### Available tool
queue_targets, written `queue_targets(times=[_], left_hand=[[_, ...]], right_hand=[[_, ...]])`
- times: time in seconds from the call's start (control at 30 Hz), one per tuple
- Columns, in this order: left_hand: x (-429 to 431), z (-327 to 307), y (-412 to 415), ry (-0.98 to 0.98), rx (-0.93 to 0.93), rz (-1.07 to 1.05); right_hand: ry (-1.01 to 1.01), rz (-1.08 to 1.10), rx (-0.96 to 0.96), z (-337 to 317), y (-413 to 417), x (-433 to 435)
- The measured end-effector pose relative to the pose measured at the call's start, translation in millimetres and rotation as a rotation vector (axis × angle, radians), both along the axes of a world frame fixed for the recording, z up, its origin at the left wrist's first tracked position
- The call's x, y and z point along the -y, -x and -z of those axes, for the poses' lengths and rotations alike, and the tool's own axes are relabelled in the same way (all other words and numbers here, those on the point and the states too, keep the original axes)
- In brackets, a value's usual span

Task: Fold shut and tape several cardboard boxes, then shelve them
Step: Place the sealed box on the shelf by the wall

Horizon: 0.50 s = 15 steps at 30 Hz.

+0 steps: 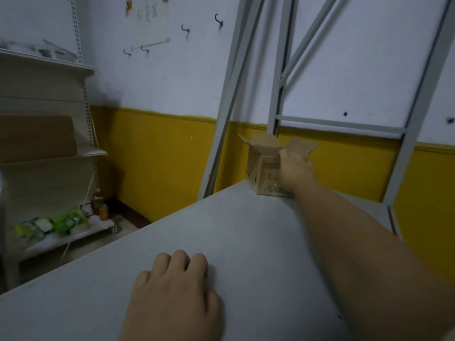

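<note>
A small brown cardboard box [263, 166] stands at the far corner of the grey table [246, 230], its top flaps spread open. My right hand [294, 172] reaches across the table and grips the box's near right side, fingers curled over its upper edge. Flat on the table close to me rests my left hand [172, 294], palm down, holding nothing. The inside of the box is hidden.
A grey metal rack frame [280, 99] leans against the white and yellow wall behind the box. At left stands a beige shelf unit [44, 153] with a large cardboard box [37, 139], green packets [54, 225] and bottles low down.
</note>
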<state>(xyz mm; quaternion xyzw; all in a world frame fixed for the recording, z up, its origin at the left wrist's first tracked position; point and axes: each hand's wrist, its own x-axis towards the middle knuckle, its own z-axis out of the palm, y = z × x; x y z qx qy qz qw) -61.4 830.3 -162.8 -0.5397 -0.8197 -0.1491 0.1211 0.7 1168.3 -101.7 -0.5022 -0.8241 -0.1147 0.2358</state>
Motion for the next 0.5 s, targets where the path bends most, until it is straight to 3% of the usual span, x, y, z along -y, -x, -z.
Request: queue_targets(times=[0.1,0.3,0.5], left_hand=[[-1.0,0.4,1.5,0.006,0.024,0.012],[-1.4,5.1,2.7,-0.021,0.058,-0.005],[-0.9,3.8,3.2,0.018,0.074,-0.013]], right_hand=[[-0.094,-0.005,0.063,5.0,4.5,-1.3],[-0.091,0.000,-0.105,6.6,18.0,-1.5],[-0.151,-0.012,0.184,7.5,11.3,-3.2]])
